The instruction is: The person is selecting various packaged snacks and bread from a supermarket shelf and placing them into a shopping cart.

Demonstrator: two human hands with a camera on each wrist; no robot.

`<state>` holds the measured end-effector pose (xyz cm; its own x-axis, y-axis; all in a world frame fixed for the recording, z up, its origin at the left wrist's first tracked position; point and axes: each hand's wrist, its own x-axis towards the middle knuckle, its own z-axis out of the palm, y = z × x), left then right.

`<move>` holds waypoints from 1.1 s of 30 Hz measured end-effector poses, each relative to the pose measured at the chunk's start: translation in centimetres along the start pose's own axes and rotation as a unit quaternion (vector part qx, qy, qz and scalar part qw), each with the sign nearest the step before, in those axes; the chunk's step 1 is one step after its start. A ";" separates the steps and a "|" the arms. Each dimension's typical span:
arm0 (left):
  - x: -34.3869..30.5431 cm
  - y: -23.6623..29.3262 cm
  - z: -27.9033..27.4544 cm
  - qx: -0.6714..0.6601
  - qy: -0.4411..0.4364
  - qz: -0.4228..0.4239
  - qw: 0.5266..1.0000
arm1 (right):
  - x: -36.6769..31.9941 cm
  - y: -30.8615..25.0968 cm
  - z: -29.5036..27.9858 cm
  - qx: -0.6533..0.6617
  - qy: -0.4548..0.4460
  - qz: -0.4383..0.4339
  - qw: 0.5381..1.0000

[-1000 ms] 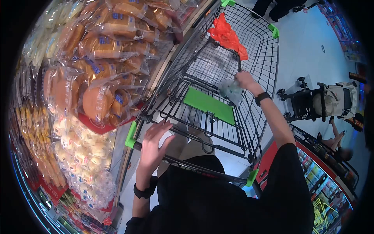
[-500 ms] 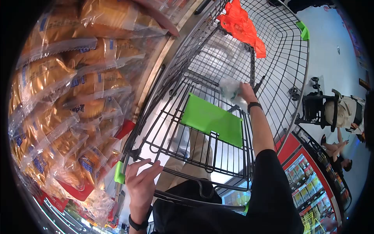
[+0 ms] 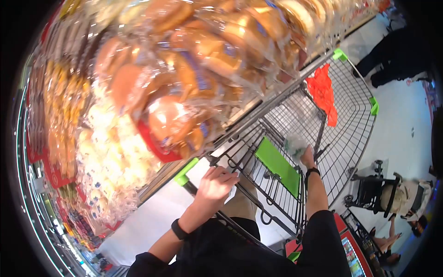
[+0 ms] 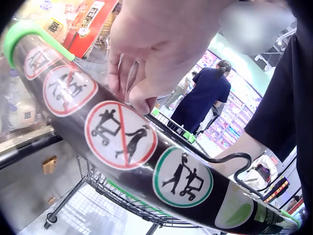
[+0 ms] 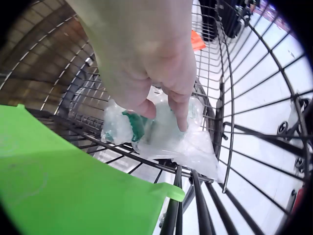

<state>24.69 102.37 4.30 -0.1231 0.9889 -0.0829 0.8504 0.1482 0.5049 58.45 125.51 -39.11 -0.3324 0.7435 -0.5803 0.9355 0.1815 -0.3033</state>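
My right hand (image 3: 308, 158) is down inside the shopping cart (image 3: 277, 203), its thumb and fingers pinching a clear plastic bag (image 5: 168, 127) with white and green showing through it. In the right wrist view the bag lies on the wire mesh beyond the green seat flap (image 5: 73, 181), and one finger points down onto it. The left hand (image 3: 214, 184), loosely curled and holding nothing, hovers by the cart's handle (image 4: 122, 132), near its green end cap (image 3: 186, 171). Round stickers line that handle in the left wrist view.
A crumpled orange-red bag (image 3: 323, 94) hangs in the far part of the cart. Packaged bread (image 3: 184, 106) is heaped on a display along the left. On the right stand a stroller (image 3: 392, 194) and a seated person (image 3: 387, 244). A person in dark clothes (image 4: 208, 95) stands ahead.
The head view swung toward the bread and back out, so the cart now appears further right and tilted. My right hand stays at the clear bag; the left stays near the handle.
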 end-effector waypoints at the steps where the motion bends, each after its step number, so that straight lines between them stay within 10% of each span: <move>1: -0.2 -0.2 -0.1 0.003 -0.001 0.011 1.000 | -0.8 -1.0 -1.3 -0.015 -0.026 0.004 1.000; 8: -3.1 -1.5 1.0 0.014 -0.015 0.090 0.996 | -6.6 -8.4 -9.5 -0.133 -0.113 -0.102 0.979; 12: -5.7 -1.6 0.5 0.095 -0.016 0.100 0.990 | -4.2 -5.8 -8.4 -0.399 -0.151 -0.377 0.822; 13: -6.5 -2.2 0.6 0.077 -0.003 0.099 0.992 | -7.6 -8.7 -10.9 -0.166 -0.161 -0.212 0.950; 19: -9.2 -5.3 1.4 0.025 0.029 0.119 0.992 | -18.5 -19.0 -18.2 0.056 -0.178 -0.080 0.979; 28: -9.5 -6.8 2.3 0.007 0.051 0.196 0.979 | -33.2 -31.2 -24.7 0.055 0.156 -0.306 0.938; 33: -9.8 -7.2 3.4 0.004 0.098 0.215 0.972 | -45.9 -44.2 -33.5 0.188 0.379 -0.433 0.796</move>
<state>21.54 91.60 -1.42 0.1505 0.9422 0.2994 0.8483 -0.2786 0.4502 36.35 104.93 26.23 -0.5313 0.6442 0.5502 0.2450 0.7385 -0.6282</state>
